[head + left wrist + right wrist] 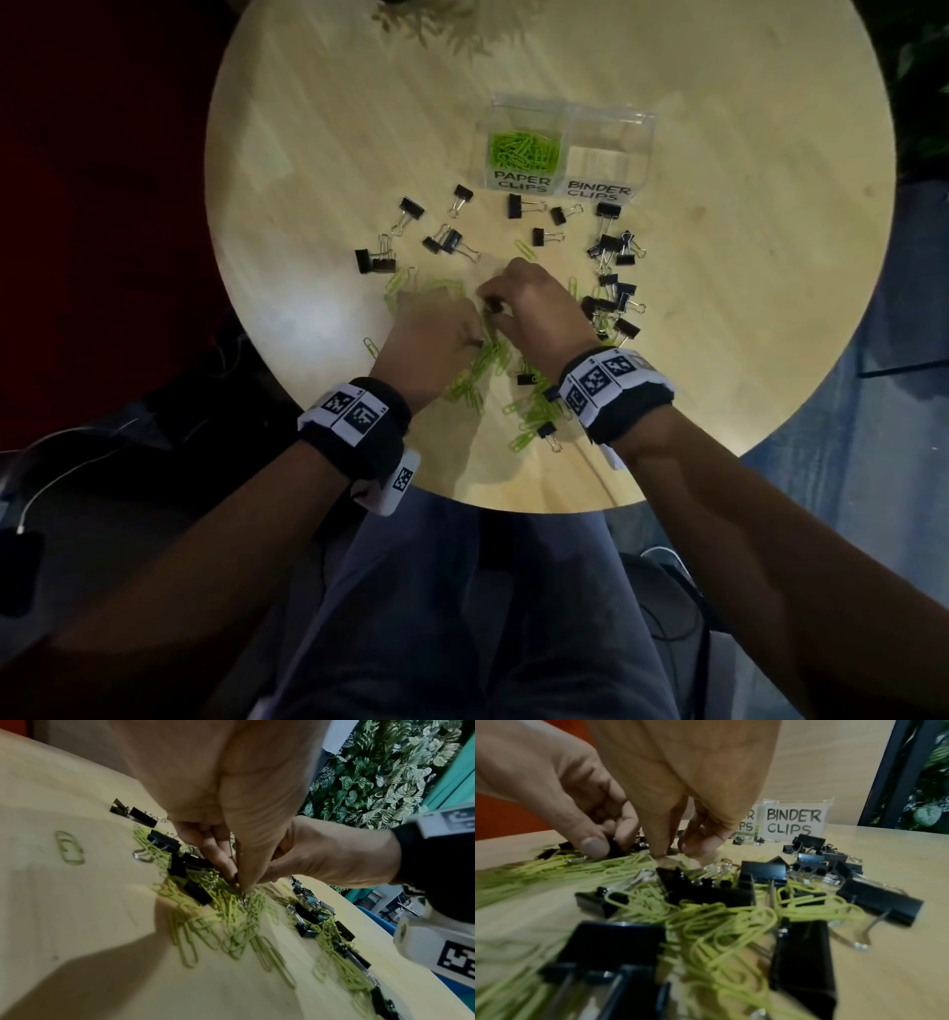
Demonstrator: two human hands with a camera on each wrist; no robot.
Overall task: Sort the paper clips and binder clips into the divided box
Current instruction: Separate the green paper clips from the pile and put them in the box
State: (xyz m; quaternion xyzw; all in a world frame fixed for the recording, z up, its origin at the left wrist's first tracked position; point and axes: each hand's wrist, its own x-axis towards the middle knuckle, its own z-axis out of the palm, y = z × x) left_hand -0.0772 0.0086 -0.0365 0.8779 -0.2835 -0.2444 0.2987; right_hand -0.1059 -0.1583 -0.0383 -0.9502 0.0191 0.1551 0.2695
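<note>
Clear divided box (565,149): 2 compartments | hands: 2 | round table (719,308): 1

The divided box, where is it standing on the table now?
In the head view the divided box stands on the round table at its far side, right of centre, beyond both hands, with loose binder clips just before its labels.

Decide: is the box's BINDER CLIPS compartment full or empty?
Empty: only the bare floor of the BINDER CLIPS compartment shows; black binder clips lie outside on the table.

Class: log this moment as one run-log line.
paper clips compartment: part-filled | binder clips compartment: empty | left hand, right hand: picking in pile
</note>
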